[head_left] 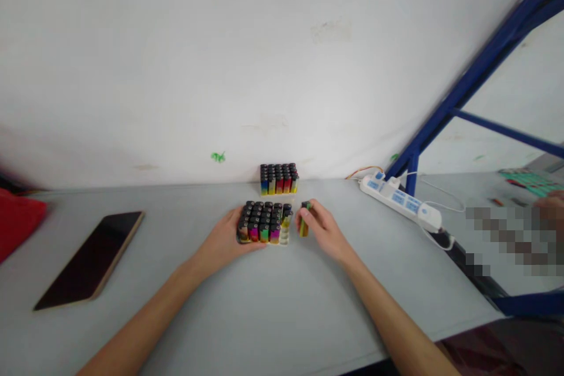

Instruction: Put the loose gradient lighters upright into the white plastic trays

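In the middle of the table stands a tray of lighters (263, 223) with black tops and coloured bodies, standing upright in rows. Along its right column, some pale slots of the tray (284, 237) show with no lighter in them. My left hand (227, 235) is closed around the left side and front corner of this tray. Just right of the tray, my right hand (321, 224) pinches one yellow-green lighter (304, 227), held upright and apart from the tray. Behind, near the wall, a second block of lighters (279, 179) stands in rows.
A dark tablet-like slab (92, 258) lies at the left, with red cloth (20, 220) beyond it. A white power strip (400, 201) with cables lies at the right, beside a blue metal frame (467, 76). Another person's hand (550, 210) shows at the far right.
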Action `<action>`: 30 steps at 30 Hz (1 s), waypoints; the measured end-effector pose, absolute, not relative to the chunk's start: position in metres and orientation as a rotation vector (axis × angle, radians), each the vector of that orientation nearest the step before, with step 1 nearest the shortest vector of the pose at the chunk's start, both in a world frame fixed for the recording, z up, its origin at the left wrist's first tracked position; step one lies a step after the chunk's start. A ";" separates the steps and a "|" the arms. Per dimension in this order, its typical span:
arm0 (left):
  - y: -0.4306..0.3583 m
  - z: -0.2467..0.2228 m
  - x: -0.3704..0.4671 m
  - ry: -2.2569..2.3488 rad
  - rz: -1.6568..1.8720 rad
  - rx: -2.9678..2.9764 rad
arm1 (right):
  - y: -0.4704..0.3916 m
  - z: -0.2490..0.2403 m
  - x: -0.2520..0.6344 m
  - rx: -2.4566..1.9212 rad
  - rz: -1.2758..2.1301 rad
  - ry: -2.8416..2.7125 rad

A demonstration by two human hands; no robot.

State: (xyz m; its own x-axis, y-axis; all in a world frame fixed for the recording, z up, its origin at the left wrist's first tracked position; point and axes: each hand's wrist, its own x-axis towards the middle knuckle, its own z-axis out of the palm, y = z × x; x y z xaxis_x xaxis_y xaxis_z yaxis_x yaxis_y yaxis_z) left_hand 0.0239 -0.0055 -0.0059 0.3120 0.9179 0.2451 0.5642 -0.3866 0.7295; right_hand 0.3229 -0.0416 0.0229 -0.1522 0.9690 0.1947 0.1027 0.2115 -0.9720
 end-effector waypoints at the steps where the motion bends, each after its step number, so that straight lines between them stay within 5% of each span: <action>1: -0.006 -0.005 0.024 1.301 0.888 2.066 | -0.043 0.019 0.321 -1.060 1.087 -1.495; 17: -0.006 -0.006 0.021 1.358 0.826 2.051 | -0.054 0.021 0.310 -1.009 1.335 -1.274; 30: -0.001 -0.009 0.022 1.322 0.899 2.093 | -0.052 0.006 0.297 -1.473 0.831 -1.447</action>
